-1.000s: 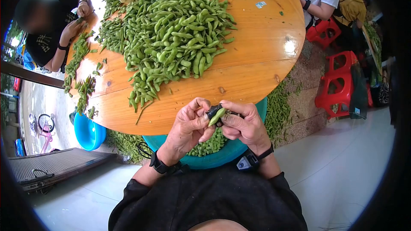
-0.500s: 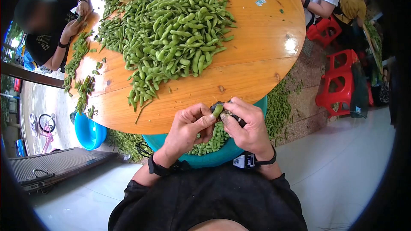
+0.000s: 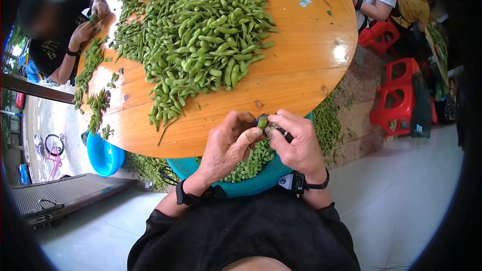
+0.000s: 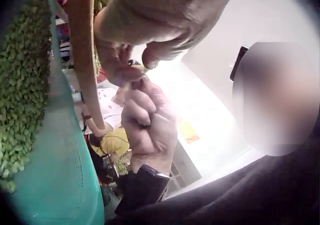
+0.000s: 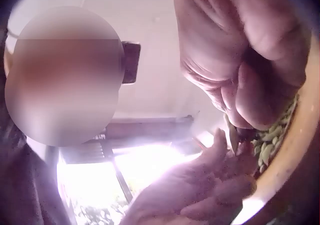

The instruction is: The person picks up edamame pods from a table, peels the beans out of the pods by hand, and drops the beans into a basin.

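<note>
In the head view both hands meet above a teal basin (image 3: 241, 190) at the table's near edge. My left hand (image 3: 226, 143) pinches a green edamame pod (image 3: 261, 122) between thumb and fingers, its end pointing at the right hand. My right hand (image 3: 297, 140) grips a small black tool (image 3: 286, 136) whose dark end lies right at the pod; its exact kind I cannot tell. Shelled green beans (image 3: 253, 163) lie in the basin below. In the right wrist view the pod (image 5: 231, 134) shows between the two hands' fingertips.
A big heap of edamame pods (image 3: 201, 45) covers the middle of the round wooden table (image 3: 296, 70). At the left, a person (image 3: 60, 45) handles pods. A blue basin (image 3: 104, 155) stands on the floor left; red stools (image 3: 396, 98) stand right. Pods litter the floor (image 3: 329, 135).
The hands have shifted slightly up and right, and the left hand has turned. The pod, earlier lying slanted in full view between the hands, now shows mostly its end, close against the right fingers.
</note>
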{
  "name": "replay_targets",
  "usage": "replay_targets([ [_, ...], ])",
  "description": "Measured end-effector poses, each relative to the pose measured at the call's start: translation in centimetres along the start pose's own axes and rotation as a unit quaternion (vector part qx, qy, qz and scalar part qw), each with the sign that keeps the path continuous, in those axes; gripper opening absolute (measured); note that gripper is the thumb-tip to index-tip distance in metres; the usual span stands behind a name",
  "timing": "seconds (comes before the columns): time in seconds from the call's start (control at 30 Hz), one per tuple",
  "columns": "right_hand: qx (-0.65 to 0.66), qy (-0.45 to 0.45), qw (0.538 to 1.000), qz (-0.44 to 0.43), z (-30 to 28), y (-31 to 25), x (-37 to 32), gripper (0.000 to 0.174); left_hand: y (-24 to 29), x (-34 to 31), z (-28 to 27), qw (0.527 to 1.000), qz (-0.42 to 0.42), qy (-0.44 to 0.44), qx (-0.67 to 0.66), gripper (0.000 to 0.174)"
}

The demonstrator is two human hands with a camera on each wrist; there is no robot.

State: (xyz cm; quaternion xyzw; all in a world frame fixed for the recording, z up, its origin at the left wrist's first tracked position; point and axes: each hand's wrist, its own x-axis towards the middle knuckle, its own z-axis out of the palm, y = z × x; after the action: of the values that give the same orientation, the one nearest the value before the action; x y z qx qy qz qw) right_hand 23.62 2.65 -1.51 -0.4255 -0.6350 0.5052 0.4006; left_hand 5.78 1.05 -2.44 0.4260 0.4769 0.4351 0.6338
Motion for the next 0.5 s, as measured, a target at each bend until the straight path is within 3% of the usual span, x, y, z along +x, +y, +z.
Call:
replay_targets([
  [0.03, -0.129, 0.002, 0.990, -0.054, 0.2, -0.3, 0.0, 0.021, 0.0, 0.0, -0.2, 1.000, -0.001, 0.000, 0.000, 0.025],
  [0.1, -0.146, 0.011, 0.987, -0.070, 1.0, -0.5, -0.1, 0.023, 0.1, 0.3, -0.8, 0.993, 0.023, -0.038, 0.113, 0.025],
  [0.17, -0.157, 0.025, 0.983, -0.093, 1.4, -0.6, -0.2, 0.020, 0.8, 0.3, -0.6, 0.992, 0.028, -0.026, 0.123, 0.024],
  [0.23, -0.152, 0.028, 0.983, -0.098, 1.3, -0.3, 0.0, 0.019, 1.1, 0.3, -0.8, 0.967, 0.080, -0.036, 0.239, 0.021],
  [0.37, -0.141, -0.006, 0.985, -0.095, 0.6, 0.5, 0.4, 0.018, 0.5, 0.4, -1.0, 0.956, 0.119, -0.040, 0.266, 0.016],
  [0.47, -0.115, -0.009, 0.991, -0.062, 0.4, 0.5, 0.5, 0.017, 0.8, 0.4, -1.4, 0.955, 0.080, -0.071, 0.276, 0.017],
  [0.5, -0.103, -0.011, 0.994, -0.040, 0.4, 0.5, 0.6, 0.016, 0.5, 0.6, -1.5, 0.975, 0.059, -0.081, 0.199, 0.020],
])
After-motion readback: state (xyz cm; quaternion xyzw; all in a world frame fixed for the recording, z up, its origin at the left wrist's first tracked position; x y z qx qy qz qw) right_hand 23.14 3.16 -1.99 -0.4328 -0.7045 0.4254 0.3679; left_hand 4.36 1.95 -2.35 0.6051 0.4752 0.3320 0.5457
